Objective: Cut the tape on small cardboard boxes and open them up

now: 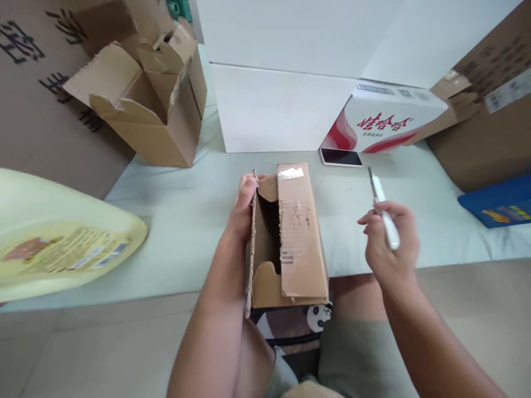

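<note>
A small brown cardboard box (304, 237) sits in front of me, partly over the table's front edge. Its top is partly open, with one flap folded over the right side and a strip of clear tape on that flap. My left hand (240, 213) grips the box's far left edge, some fingers hidden behind the cardboard. To the right of the box, my right hand (392, 237) is closed around a white utility knife (378, 190). The blade is out and points away from me, apart from the box.
Two open cardboard boxes (166, 135) stand at the back left, beside a large yellow bottle (74, 243). White panels (282, 110) rise at the back. A phone (341, 157) lies before a red-and-white carton (381, 119). At the right is a blue pack (498, 204).
</note>
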Motion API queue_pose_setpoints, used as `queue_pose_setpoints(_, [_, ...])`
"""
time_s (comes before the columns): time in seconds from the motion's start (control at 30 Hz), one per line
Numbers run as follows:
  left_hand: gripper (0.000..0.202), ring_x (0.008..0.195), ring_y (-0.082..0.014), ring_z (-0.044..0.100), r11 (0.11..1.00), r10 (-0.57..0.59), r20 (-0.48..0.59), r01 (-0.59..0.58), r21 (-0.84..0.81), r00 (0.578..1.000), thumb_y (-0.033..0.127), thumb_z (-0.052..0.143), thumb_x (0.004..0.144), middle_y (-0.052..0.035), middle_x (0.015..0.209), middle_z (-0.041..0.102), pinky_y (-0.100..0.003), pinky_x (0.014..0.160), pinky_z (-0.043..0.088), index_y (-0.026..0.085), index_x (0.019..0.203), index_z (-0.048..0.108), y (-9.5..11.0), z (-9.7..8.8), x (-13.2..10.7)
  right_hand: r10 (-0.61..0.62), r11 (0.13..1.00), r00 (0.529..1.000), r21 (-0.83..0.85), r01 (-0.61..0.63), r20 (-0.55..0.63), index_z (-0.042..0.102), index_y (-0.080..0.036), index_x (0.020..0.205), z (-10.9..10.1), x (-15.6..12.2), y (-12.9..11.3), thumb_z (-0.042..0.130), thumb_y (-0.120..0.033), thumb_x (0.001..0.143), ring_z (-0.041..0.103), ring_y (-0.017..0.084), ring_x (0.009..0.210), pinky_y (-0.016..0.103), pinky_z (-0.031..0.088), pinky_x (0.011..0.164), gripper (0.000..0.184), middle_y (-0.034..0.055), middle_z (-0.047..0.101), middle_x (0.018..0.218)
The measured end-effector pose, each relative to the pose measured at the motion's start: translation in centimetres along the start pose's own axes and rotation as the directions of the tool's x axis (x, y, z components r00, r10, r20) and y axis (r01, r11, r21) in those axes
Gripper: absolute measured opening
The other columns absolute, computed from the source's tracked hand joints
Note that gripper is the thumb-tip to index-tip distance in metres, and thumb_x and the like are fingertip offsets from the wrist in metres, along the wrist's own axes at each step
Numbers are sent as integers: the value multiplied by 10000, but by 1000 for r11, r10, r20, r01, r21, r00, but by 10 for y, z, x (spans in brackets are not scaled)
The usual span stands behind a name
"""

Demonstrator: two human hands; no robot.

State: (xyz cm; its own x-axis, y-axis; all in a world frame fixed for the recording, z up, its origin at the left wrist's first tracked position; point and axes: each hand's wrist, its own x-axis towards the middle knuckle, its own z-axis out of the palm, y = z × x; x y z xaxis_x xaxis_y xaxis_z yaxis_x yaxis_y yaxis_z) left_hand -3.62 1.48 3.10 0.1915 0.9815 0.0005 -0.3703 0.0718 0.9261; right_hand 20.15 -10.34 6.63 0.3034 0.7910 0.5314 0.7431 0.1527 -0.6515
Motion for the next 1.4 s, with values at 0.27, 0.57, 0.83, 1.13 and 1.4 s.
queue_pose_setpoints(0.27, [181, 728, -161, 573, 996, -71, -115, 64, -66, 991, 422, 570, 903, 9, 814, 565, -264, 641, 465, 249, 957, 562, 19, 8, -8, 153, 904, 911, -427, 28, 384, 699, -197, 1304, 10, -34, 86, 614, -505, 883, 616, 414, 1201, 630, 496, 1039, 528, 212, 643, 1249])
queue_pose_setpoints(0.57, [244, 1106, -260, 686, 900, -53, -338, 192, 392, 940, 266, 627, 859, -89, 1175, 749, -379, 1015, 523, 202, 1089, 678, 12, 3, 2, 205, 906, 813, 208, -369, 545, 596, -337, 1455, -9, -56, 74, 431, -652, 1011, 533, 332, 1448, 577, 396, 1243, 568, 94, 593, 1527])
queue_pose_setpoints(0.83, [365, 1109, -250, 722, 867, -37, -212, 137, 479, 977, 71, 532, 851, -112, 1176, 775, -406, 1026, 546, 179, 1156, 702, -11, 0, 7, 305, 737, 714, 319, -596, 631, 186, -356, 1669, -26, -58, 58, 738, -787, 761, 470, 380, 1528, 603, 381, 1258, 1147, 143, 390, 1707])
queue_pose_setpoints(1.13, [277, 700, -136, 660, 985, -36, -442, 107, 137, 896, -6, 482, 807, -23, 838, 731, -220, 635, 489, 184, 933, 639, 7, 8, 5, 419, 510, 740, 538, -671, 526, 241, -431, 1644, -30, -73, 54, 747, -880, 633, 261, 399, 1638, 626, 447, 1204, 1216, 56, 392, 1721])
queue_pose_setpoints(1.4, [287, 596, -126, 602, 979, -114, -463, 179, 100, 879, 4, 490, 789, 7, 775, 694, -219, 575, 465, 202, 959, 610, 7, 9, 6, 476, 540, 765, 543, -644, 434, 122, -493, 1656, -31, -79, 56, 924, -639, 633, 579, 391, 1423, 617, 523, 1123, 1308, 91, 541, 1589])
